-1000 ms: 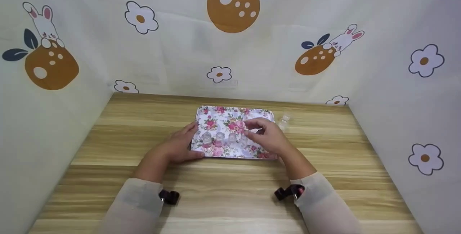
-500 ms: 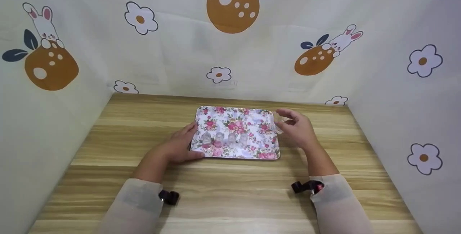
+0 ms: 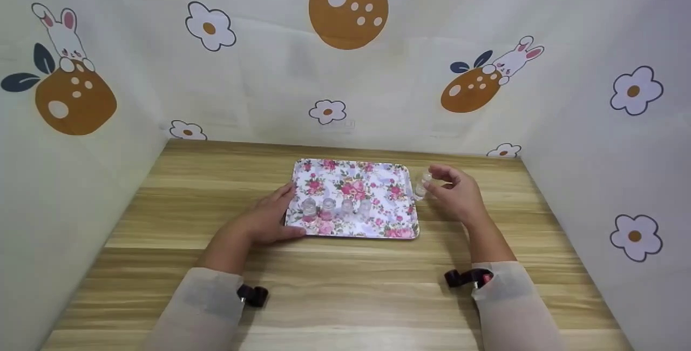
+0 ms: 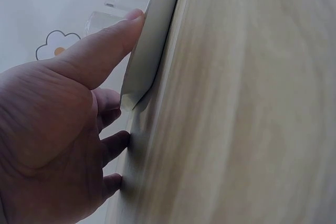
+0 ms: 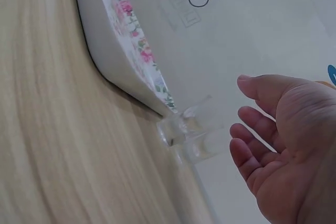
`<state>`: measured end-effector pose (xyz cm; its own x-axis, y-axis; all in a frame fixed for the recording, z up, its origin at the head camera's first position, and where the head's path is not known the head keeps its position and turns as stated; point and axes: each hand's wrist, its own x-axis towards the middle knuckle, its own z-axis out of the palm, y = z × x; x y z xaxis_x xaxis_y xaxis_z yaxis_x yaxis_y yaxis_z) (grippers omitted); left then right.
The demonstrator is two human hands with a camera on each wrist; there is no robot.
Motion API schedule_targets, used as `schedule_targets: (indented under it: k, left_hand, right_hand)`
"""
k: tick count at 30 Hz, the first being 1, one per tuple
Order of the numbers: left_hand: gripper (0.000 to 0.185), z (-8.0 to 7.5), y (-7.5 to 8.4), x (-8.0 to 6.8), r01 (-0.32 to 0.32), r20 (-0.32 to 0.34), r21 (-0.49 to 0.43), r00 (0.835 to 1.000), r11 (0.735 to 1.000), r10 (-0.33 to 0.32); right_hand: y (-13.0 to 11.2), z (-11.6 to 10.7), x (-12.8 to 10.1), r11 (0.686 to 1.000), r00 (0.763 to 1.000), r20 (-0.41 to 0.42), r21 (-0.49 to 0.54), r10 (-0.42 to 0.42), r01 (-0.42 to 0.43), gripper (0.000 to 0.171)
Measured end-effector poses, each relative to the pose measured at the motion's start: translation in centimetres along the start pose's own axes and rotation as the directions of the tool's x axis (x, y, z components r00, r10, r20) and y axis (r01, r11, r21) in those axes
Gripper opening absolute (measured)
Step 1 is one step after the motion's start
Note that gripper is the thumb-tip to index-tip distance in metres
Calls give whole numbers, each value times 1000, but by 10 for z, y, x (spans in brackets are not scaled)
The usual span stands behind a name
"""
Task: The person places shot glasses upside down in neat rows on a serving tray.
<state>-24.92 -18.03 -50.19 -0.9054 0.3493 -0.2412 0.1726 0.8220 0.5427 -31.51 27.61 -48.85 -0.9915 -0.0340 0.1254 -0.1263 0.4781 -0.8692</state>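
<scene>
Several small clear glass bottles stand in a row in a floral tray (image 3: 353,170), among them a left-hand bottle (image 3: 309,209) and a right-hand bottle (image 3: 365,209). My left hand (image 3: 264,218) holds the tray's near left corner, thumb along the front rim and fingers at the left side. The left wrist view shows the thumb (image 4: 105,45) laid against the rim. Just right of the tray are more glass bottles (image 5: 197,135). My right hand (image 3: 456,191) is beside them, fingers loosely bent; the right wrist view shows a gap between fingertips and glass.
A wooden table (image 3: 345,286) lies under the tray and both arms. Patterned cloth walls (image 3: 259,81) with rabbits, oranges and flowers enclose its back and sides. Each sleeve cuff carries a black wrist camera, one left (image 3: 253,296) and one right (image 3: 459,278).
My right hand has moved from over the tray's row of bottles out to the right, beside the bottles on the table. The left hand and the tray have stayed in place.
</scene>
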Motion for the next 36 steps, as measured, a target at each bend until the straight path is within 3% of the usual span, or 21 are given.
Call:
schedule_targets:
  k: [11,16,22,30,36]
  left_hand:
    - [117,0,1,0,3,1,-6,1000,1000,-3]
    - [117,-1,1,-1,-1,-2,-5,1000,1000,1]
    - [117,-1,1,-1,7,8,-5,1000,1000,-7]
    - [117,1,-2,2,2,5,8,1000,1000,-2]
    - [117,1,-3,3,0,10,11,1000,1000,0]
  right_hand:
    - [18,8,1,991,987,97,-48,130,-126,59]
    - [23,13,2,986,978,147,-88,150,-138,56]
    - [29,16,1,976,984,129,-193,123,-97,39]
    - [31,19,2,957,992,112,-290,51,-17,35]
    - [31,19,1,946,994,105,-325,41,-5,35]
